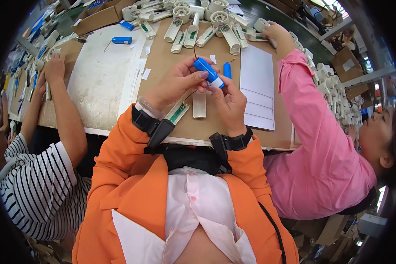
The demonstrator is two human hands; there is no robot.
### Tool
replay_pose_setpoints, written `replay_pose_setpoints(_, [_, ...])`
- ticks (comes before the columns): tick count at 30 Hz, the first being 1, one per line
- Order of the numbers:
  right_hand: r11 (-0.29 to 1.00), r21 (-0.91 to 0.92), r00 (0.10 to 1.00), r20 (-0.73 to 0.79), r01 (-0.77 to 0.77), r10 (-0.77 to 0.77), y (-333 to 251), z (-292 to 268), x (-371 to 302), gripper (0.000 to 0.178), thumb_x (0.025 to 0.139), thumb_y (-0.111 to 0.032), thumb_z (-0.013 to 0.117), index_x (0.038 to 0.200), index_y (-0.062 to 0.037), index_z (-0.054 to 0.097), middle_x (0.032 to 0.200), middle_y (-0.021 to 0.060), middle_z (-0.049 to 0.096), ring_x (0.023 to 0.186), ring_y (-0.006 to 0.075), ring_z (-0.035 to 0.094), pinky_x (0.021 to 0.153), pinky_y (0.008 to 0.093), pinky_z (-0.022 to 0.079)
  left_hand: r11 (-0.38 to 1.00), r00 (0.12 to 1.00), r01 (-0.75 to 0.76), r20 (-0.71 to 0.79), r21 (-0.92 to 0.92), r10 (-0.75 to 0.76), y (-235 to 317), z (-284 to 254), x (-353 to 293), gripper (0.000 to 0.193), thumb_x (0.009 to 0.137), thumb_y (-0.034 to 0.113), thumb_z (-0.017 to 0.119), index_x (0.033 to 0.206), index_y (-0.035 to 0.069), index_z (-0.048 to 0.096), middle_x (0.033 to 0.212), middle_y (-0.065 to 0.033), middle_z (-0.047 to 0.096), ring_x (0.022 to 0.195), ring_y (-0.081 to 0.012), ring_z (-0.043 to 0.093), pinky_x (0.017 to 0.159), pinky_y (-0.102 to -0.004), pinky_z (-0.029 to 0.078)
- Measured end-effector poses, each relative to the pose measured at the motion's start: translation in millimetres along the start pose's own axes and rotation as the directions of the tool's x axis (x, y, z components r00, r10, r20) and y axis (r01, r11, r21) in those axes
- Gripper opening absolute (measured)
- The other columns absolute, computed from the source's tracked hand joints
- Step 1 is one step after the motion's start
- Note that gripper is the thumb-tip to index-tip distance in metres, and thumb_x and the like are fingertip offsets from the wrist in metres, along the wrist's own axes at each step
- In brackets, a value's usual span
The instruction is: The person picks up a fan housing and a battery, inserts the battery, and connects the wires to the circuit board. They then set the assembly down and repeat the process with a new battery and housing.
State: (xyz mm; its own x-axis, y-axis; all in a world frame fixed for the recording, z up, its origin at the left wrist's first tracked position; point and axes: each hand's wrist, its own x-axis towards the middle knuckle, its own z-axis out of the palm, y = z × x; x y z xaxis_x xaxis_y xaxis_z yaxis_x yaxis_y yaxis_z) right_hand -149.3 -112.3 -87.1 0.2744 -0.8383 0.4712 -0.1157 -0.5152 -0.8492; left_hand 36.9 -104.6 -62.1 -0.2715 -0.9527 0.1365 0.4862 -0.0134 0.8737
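We record a brown-topped desk (160, 57) as the largest item, with a pale sheet (101, 79) covering much of its left part. We note a co-worker's pink sleeve (299, 92) at the right, the arm extended to the far side, and a striped shirt (42, 189) at the left. We observe a heap of white housings (218, 18) at the far side, several showing green boards, and white paper (255, 83) lying at the right. In the middle, we find the left hand (176, 83) and right hand (231, 105) above the desk, each grip clamped on one blue battery pack (205, 67): the left at its left side, the right at its near right end. Near them lie an open housing (177, 113) and, just right of it, a white shell (199, 106). We list another blue pack (227, 70) just right of the hands, two at far left, and finally a white slip (146, 74) to their left.
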Motion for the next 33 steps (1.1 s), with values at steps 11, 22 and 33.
replay_pose_setpoints(11, [0.98, -0.166, 0.994, 0.001, 0.112, -0.113, -7.5, 0.8, 3.6, 0.036, 0.082, -0.01, 0.076, 0.115, -0.0016, 0.065, 0.095, 0.0067, 0.07, 0.078, 0.012, 0.063, 0.067, 0.0243, 0.047, 0.99, 0.981, -0.047, -0.18, 0.131, 0.071, -4.5, -2.7, 0.2, 0.026, 0.091, 0.013, 0.069, 0.109, 0.005, 0.053, 0.09, -0.0041, 0.064, 0.065, -0.009, 0.061, 0.054, -0.023, 0.053])
replay_pose_setpoints(22, [0.986, -0.166, 0.999, 0.051, 0.006, 0.002, -8.1, 0.0, 1.5, 0.025, 0.085, -0.01, 0.072, 0.108, -0.0015, 0.07, 0.091, 0.0074, 0.072, 0.076, 0.011, 0.064, 0.066, 0.0242, 0.049, 0.956, 0.966, -0.067, -0.221, 0.285, 0.134, -9.6, 4.6, -2.4, 0.031, 0.086, 0.009, 0.074, 0.108, 0.006, 0.053, 0.082, -0.0016, 0.064, 0.059, -0.0056, 0.059, 0.046, -0.0196, 0.044])
replay_pose_setpoints(33, [0.995, -0.029, 0.985, 0.141, -0.092, 0.095, -2.7, -4.5, 0.7, 0.022, 0.09, -0.008, 0.065, 0.11, 0.0014, 0.069, 0.095, 0.0076, 0.072, 0.081, 0.0109, 0.064, 0.073, 0.0241, 0.05, 0.955, 0.969, -0.057, -0.215, 0.291, 0.123, -7.9, 2.6, -2.0, 0.03, 0.085, 0.012, 0.075, 0.106, 0.008, 0.054, 0.081, 0.0003, 0.063, 0.055, -0.0033, 0.055, 0.043, -0.0183, 0.039])
